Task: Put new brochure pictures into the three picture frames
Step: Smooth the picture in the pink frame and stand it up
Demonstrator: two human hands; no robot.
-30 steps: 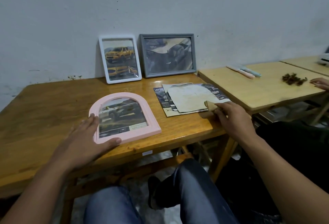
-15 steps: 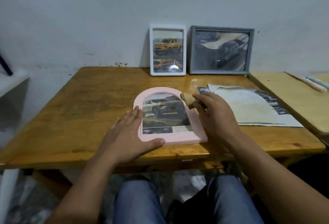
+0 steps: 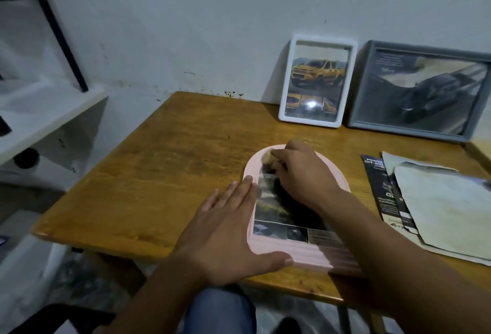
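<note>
The flat left hand (image 3: 228, 232) presses the pink frame (image 3: 281, 250) by the table's (image 3: 164, 174) front edge while the right hand (image 3: 303, 174) pinches a tan cloth (image 3: 268, 158) at its far, round end.

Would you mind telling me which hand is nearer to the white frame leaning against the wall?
Right. The right hand is at the pink frame's arched top, nearer the white frame; the left hand presses its near-left corner.

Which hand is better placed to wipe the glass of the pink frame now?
The right hand: it already grips the small tan pad at the arched top of the pink frame. The left hand lies flat on the frame's left edge, steadying it.
</note>
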